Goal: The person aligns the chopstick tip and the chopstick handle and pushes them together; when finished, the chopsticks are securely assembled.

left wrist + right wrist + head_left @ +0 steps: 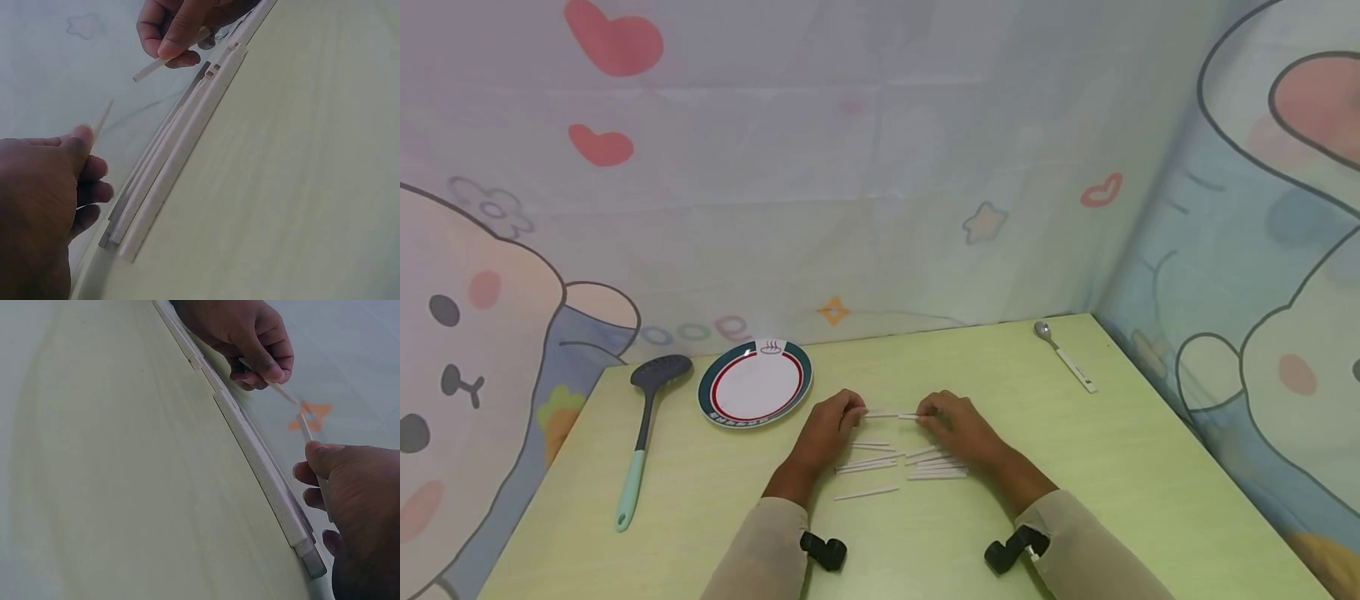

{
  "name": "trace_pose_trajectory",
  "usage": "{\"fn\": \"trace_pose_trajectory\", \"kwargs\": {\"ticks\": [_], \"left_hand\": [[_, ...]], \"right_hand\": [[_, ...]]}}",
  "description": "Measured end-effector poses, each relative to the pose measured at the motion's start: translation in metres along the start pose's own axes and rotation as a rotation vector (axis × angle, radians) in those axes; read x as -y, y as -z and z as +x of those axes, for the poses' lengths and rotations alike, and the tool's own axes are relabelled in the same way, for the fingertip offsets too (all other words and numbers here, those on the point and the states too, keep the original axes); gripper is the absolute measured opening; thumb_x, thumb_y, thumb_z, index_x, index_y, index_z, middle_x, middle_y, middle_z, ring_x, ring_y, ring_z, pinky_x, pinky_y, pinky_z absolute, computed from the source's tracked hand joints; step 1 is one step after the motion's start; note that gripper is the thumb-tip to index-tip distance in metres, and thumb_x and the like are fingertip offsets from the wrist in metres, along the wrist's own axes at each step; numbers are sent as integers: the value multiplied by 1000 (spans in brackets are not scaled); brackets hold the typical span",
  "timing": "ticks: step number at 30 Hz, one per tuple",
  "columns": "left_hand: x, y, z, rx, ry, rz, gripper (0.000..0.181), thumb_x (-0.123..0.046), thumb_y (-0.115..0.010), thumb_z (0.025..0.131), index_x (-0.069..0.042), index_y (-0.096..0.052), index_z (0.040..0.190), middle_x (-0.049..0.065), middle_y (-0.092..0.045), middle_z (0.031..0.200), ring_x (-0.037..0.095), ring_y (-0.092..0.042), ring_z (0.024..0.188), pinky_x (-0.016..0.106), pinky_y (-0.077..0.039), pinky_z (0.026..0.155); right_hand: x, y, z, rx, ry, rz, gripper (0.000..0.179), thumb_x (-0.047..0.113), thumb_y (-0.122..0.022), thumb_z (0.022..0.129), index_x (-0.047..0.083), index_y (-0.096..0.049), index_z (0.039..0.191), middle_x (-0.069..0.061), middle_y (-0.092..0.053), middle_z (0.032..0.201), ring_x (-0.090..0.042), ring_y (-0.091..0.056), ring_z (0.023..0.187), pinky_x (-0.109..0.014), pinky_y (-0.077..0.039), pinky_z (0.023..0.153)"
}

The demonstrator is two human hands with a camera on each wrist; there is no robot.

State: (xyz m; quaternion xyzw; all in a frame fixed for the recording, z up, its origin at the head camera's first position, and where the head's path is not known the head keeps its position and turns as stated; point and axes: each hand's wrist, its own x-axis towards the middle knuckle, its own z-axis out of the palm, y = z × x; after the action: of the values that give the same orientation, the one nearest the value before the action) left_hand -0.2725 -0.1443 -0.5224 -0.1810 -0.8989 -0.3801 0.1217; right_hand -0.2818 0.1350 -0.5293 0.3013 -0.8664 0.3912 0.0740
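In the head view my left hand (827, 433) and right hand (962, 427) face each other above the middle of the table. Between thumb and fingers, the left hand pinches a thin white stick (102, 122). A second thin white stick (306, 431) is pinched the same way by the right hand. Their free ends point toward each other and nearly meet in the head view. Nearer to me lie two loose groups of similar sticks, a left group (867, 464) and a right group (936, 472). One single stick (867, 494) lies apart, closest to me.
A white plate (757, 385) with a dark green rim stands at the back left. Beside it lies a slotted turner (643, 425) with a mint handle. A spoon (1066, 358) with a white handle lies at the back right. Printed cloth (880, 167) hangs behind the table.
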Motion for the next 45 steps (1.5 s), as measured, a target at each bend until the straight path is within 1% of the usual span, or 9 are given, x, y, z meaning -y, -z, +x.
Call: {"fn": "trace_pose_trajectory", "kwargs": {"ticks": [4, 8, 12, 16, 20, 24, 30, 40, 45], "left_hand": [[0, 0, -1, -19, -78, -32, 11, -9, -66, 108, -6, -75, 114, 8, -76, 101, 22, -72, 94, 42, -60, 90], [2, 1, -3, -29, -161, -35, 16, -5, -70, 105, -4, -81, 116, 8, -73, 94, 16, -66, 83, 34, -57, 80], [0, 3, -4, 3, -144, -38, 17, -8, -74, 103, -5, -84, 116, 0, -65, 83, 5, -50, 74, 25, -46, 71], [-2, 3, -4, 42, -138, -40, 15, -9, -76, 102, -6, -85, 114, 0, -68, 85, 4, -52, 75, 24, -47, 72], [-3, 2, -2, 72, -168, -30, 14, -12, -77, 101, -8, -86, 111, 1, -72, 89, 5, -56, 77, 25, -50, 74], [-3, -1, -2, 77, -204, -11, 13, -13, -77, 102, -8, -86, 109, 2, -73, 89, 5, -58, 77, 25, -51, 73], [-4, -1, -3, 80, -212, -11, 12, -11, -77, 101, -7, -86, 109, 2, -73, 88, 4, -57, 76, 25, -51, 72], [-7, 0, -2, 96, -223, 10, 13, -11, -77, 101, -7, -86, 110, 2, -72, 89, 4, -53, 75, 23, -48, 70], [-9, 1, -3, 108, -207, -2, 15, -10, -80, 100, -5, -87, 111, 2, -72, 87, 3, -52, 74, 22, -47, 69]], "right_hand": [[2, 0, 0, -1, 8, 11, 9, 14, -69, 108, 13, -72, 116, -3, -76, 115, -25, -73, 113, -44, -58, 100], [4, 0, 0, -8, 16, 8, 11, 13, -69, 108, 12, -74, 118, -3, -78, 116, -25, -74, 114, -43, -59, 99], [4, -1, 1, -21, 56, 17, 11, 12, -71, 106, 12, -76, 116, -3, -76, 111, -20, -73, 106, -38, -59, 94], [2, -2, 2, -27, 93, 20, 12, 11, -72, 105, 11, -77, 116, -1, -75, 104, -13, -69, 96, -34, -58, 88], [2, -2, 2, -26, 94, 23, 12, 12, -72, 105, 12, -78, 116, 0, -74, 103, -9, -67, 95, -32, -58, 87], [2, -2, 1, -22, 111, 25, 11, 10, -72, 105, 11, -78, 114, -1, -74, 102, -10, -69, 94, -32, -59, 86], [3, -2, 1, -22, 150, 35, 10, 9, -73, 104, 10, -78, 113, -3, -75, 103, -15, -72, 95, -33, -60, 86], [2, -1, 1, -18, 149, 20, 10, 12, -75, 104, 12, -79, 112, -1, -76, 103, -14, -73, 95, -33, -61, 87], [2, -2, 0, 4, 110, 46, 10, 11, -78, 102, 12, -80, 111, 0, -77, 103, -12, -73, 96, -32, -61, 87]]}}
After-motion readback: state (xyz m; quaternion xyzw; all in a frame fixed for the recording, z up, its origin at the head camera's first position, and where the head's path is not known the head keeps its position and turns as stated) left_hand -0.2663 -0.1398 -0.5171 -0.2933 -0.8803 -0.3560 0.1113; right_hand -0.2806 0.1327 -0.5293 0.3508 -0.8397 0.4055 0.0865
